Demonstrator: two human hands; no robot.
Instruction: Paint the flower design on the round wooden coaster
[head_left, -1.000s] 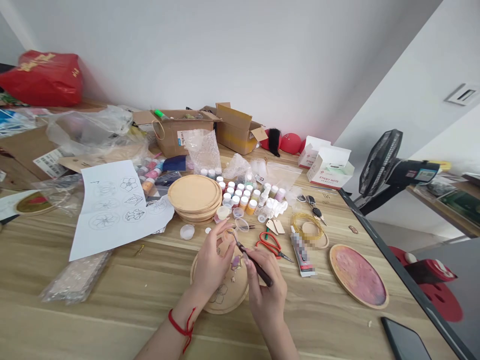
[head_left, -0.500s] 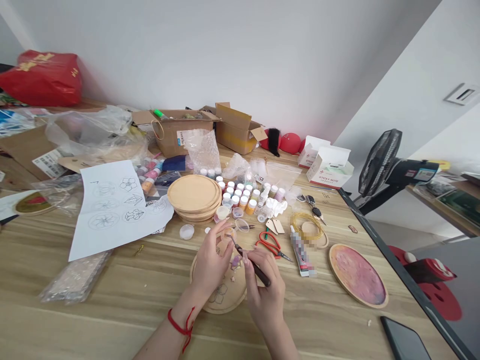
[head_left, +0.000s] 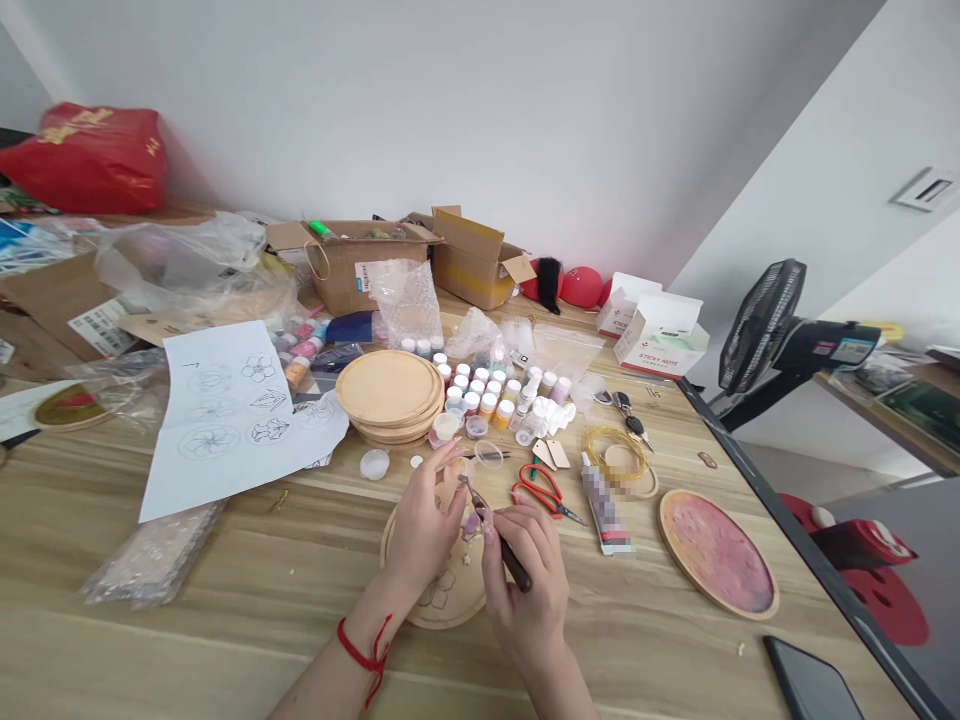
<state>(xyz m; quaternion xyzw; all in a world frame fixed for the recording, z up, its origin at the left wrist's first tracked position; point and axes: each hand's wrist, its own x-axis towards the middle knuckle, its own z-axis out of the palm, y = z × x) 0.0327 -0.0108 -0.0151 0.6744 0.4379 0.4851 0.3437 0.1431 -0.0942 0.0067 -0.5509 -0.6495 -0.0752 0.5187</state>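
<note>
My right hand is closed round the dark handle of a small metal-tipped spatula. Its tip points up and left into the small translucent round pot pinched in my left hand. What is inside the pot cannot be made out. Below both hands lies a round wooden plate with a flower outline drawn on it. A purple flower shape shows on the plate, partly hidden between the hands, with small pale bits beside it.
Behind my hands stand several small paint jars and a stack of wooden plates. To the right lie red-handled scissors, a glue tube, a painted plate and a phone. Drawing sheets are on the left.
The spatula handle has swung slightly left and now stands steeper, with my right fingers shifted along. The pot in my left hand has tipped a little. The plate has stayed put.
</note>
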